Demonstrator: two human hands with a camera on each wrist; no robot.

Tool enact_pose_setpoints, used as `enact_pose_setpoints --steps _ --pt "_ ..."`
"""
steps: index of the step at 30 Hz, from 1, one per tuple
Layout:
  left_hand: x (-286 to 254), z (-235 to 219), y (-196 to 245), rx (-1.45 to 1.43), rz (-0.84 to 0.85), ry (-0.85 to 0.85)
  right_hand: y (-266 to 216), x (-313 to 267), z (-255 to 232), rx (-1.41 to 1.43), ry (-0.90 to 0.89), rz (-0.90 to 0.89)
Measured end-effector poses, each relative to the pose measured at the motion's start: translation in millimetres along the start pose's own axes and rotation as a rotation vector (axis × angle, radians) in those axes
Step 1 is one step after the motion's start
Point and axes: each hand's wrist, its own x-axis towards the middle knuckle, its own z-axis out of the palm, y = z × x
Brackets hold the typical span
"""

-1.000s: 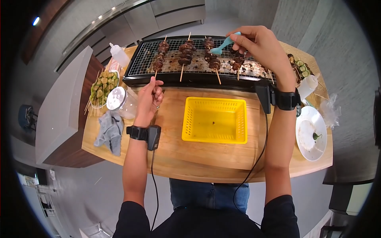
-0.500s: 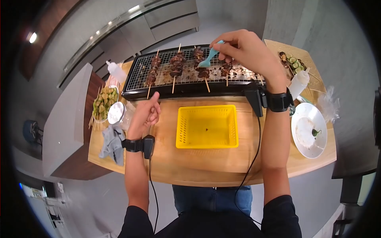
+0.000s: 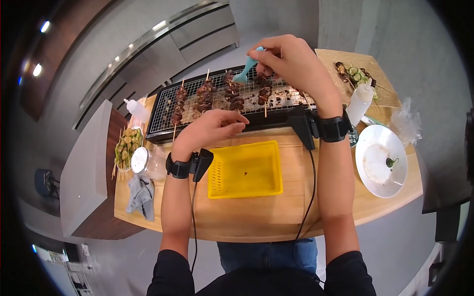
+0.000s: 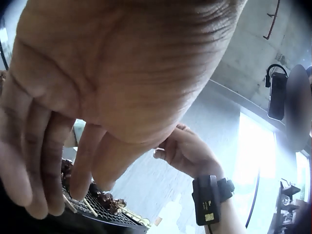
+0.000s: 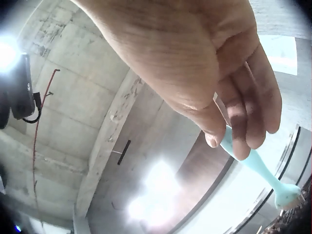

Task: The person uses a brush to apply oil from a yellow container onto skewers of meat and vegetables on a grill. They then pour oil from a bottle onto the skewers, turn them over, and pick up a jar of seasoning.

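A light-blue basting brush (image 3: 251, 65) is pinched in my right hand (image 3: 295, 61), above the far side of the grill. Its bristle end meets the browned meat skewer (image 3: 234, 96) in the middle of the rack; the right wrist view shows the brush (image 5: 256, 165) sloping down from thumb and fingers to the meat. My left hand (image 3: 210, 129) reaches palm down over the grill's front edge, its fingertips close to that skewer's stick. Nothing shows in its grasp, and the left wrist view has its fingers (image 4: 52, 161) extended and loose. More meat skewers (image 3: 205, 95) lie across the grill rack (image 3: 165, 106).
A yellow basket (image 3: 245, 190) stands before the grill. To the left are a squeeze bottle (image 3: 137, 110), vegetable skewers (image 3: 128, 147), a lidded jar (image 3: 155, 165) and a grey cloth (image 3: 140, 196). Rightward are another squeeze bottle (image 3: 360, 103), a white plate (image 3: 373, 172) and a board (image 3: 340, 56) bearing skewers.
My left hand has moved right from the leftmost skewer toward the middle one and turned palm down. The right hand keeps the brush at the same skewer. The head view has shifted.
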Motion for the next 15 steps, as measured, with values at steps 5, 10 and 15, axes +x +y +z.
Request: enact_pose_setpoints --steps 5,10,15 --pt "0 1 -4 0.087 -0.048 -0.006 5 5 7 -0.028 0.088 -0.034" --pt "-3 -9 -15 0.033 -0.085 0.000 9 9 20 0.070 0.140 -0.035" --pt "-8 -13 -13 0.085 -0.139 -0.030 11 13 28 0.173 0.068 -0.012"
